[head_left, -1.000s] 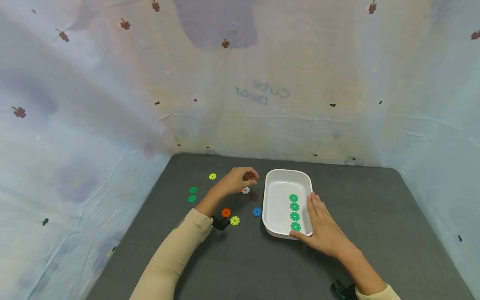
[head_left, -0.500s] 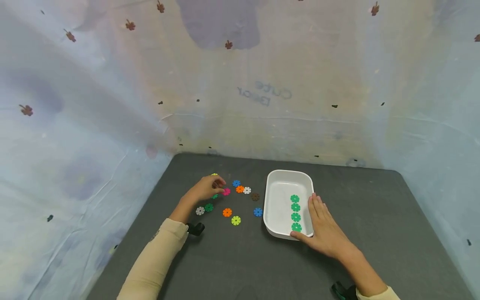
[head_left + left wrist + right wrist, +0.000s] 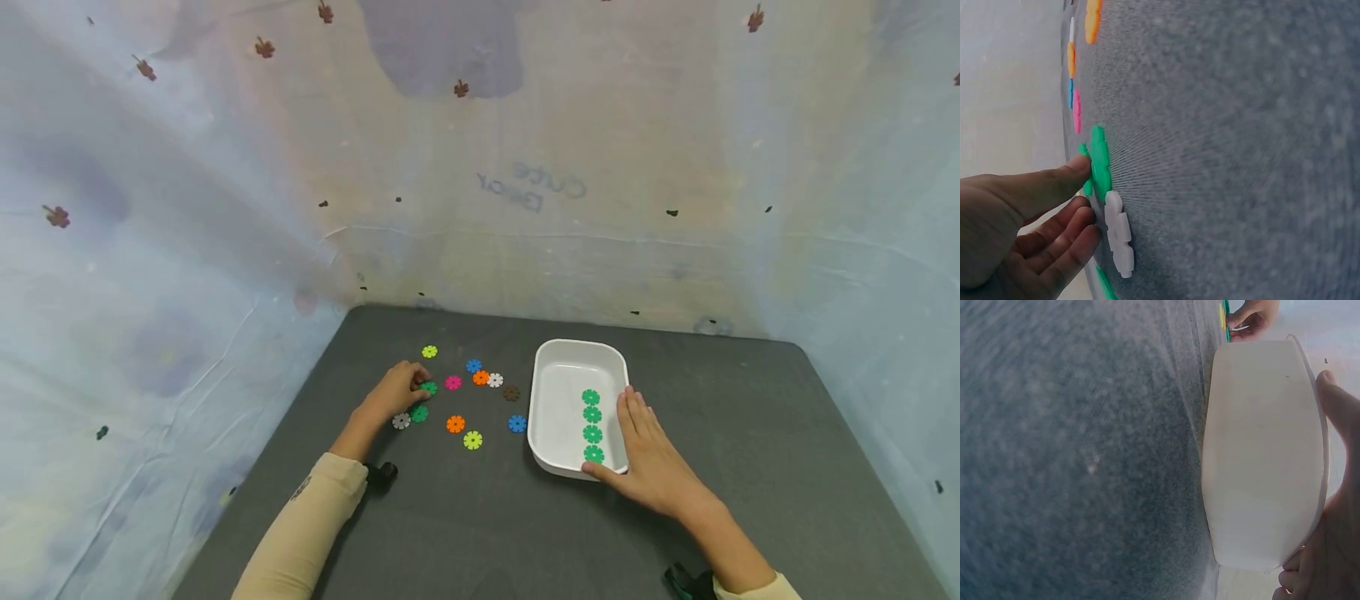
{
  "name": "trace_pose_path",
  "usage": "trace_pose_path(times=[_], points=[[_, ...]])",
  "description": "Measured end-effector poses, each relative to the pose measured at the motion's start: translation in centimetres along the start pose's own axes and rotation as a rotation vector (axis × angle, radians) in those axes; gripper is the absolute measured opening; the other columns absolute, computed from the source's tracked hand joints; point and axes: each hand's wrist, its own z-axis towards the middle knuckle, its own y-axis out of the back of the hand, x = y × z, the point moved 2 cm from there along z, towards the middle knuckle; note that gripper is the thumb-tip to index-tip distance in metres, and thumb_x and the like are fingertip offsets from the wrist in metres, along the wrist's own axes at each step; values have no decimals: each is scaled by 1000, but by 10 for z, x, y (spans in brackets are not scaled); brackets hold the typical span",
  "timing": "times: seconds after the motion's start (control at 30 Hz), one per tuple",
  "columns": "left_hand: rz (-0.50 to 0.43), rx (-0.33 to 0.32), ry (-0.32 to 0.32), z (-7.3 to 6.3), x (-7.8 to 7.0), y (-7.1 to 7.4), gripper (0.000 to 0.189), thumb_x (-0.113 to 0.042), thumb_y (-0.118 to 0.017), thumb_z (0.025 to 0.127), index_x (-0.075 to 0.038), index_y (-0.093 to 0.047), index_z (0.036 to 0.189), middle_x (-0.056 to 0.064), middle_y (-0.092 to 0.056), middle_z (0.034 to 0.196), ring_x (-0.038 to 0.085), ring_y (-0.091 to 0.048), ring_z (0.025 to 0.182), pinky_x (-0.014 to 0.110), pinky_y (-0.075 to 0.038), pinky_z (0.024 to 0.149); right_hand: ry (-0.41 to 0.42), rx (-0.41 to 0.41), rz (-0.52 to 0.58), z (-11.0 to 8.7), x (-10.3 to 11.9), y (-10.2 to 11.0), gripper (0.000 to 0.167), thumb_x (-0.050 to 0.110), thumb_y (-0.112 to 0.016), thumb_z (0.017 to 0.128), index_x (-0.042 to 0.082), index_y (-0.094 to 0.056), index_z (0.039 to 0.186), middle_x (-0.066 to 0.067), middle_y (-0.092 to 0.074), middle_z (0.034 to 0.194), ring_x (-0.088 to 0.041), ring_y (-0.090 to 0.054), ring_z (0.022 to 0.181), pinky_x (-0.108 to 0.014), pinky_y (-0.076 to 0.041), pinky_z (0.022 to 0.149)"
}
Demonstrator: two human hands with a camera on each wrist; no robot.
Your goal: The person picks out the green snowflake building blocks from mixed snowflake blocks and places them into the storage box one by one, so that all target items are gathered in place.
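My left hand (image 3: pixel 395 392) is at the left of the table, thumb and fingers at the edges of a green notched disc (image 3: pixel 428 388) lying there. In the left wrist view the thumb (image 3: pixel 1060 182) covers part of that disc; the index fingertip is hidden. Close by lie a second green disc (image 3: pixel 419 413) and a grey-white disc (image 3: pixel 401 421). My right hand (image 3: pixel 651 457) rests along the white tray (image 3: pixel 538 400), its straight fingers on the right rim and its thumb at the front rim. Several green discs (image 3: pixel 592 414) form a column inside the tray.
Between hand and tray lie loose discs: pink (image 3: pixel 453 382), blue (image 3: pixel 474 366), orange (image 3: pixel 481 378), white (image 3: pixel 495 380), brown (image 3: pixel 512 392) and others. A yellow disc (image 3: pixel 430 352) lies farther back. A printed cloth (image 3: pixel 480 250) hangs behind the grey table (image 3: pixel 720 392).
My left hand has moved left from beside the tray, past the pink disc, to the green disc. My right hand has stayed on the tray's rim.
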Motion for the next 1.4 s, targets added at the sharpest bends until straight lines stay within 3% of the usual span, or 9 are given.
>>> trace_pose_path(times=[0.37, 0.57, 0.7, 0.93, 1.13, 1.4], points=[[-21, -14, -12, -2, -4, 1, 21, -4, -80, 97, -4, -64, 112, 9, -62, 101, 22, -59, 91, 43, -54, 83, 20, -28, 2, -1, 1, -1, 128, 71, -75, 89, -10, -14, 167, -32, -12, 175, -48, -13, 162, -60, -20, 130], [-37, -7, -64, 0, -8, 4, 14, 0, -74, 100, -7, -66, 110, 3, -64, 92, 17, -57, 81, 39, -51, 75, 17, -26, -2, -1, 1, -1, 128, 71, -76, 89, -10, -15, 167, -31, -12, 175, -47, -12, 163, -61, -20, 130], [-60, 20, -52, 1, -15, 6, 12, -5, -73, 102, -11, -70, 112, 0, -68, 94, 14, -61, 83, 38, -54, 76, 10, -10, -11, 0, 1, 0, 128, 72, -75, 89, -9, -14, 167, -31, -12, 175, -47, -12, 163, -61, -20, 129], [-151, 60, -81, 5, -41, 10, 11, -11, -75, 103, -16, -76, 113, -2, -72, 103, 14, -68, 93, 40, -59, 86, 8, -7, -37, 0, 0, -1, 129, 74, -74, 89, -9, -14, 167, -31, -12, 175, -47, -13, 163, -62, -20, 129], [-239, 89, -135, 9, -67, 11, 13, -12, -76, 102, -16, -77, 114, -2, -74, 107, 14, -71, 97, 36, -61, 84, -4, 4, -59, 0, -1, -2, 131, 77, -71, 88, -7, -12, 168, -29, -10, 176, -45, -11, 164, -61, -18, 130], [-234, 141, -262, 16, -109, 11, 14, -12, -74, 103, -17, -78, 115, -4, -76, 110, 13, -72, 99, 33, -61, 85, 3, -15, -61, 0, 1, 1, 129, 76, -72, 88, -9, -14, 168, -31, -13, 175, -48, -17, 162, -62, -20, 129]])
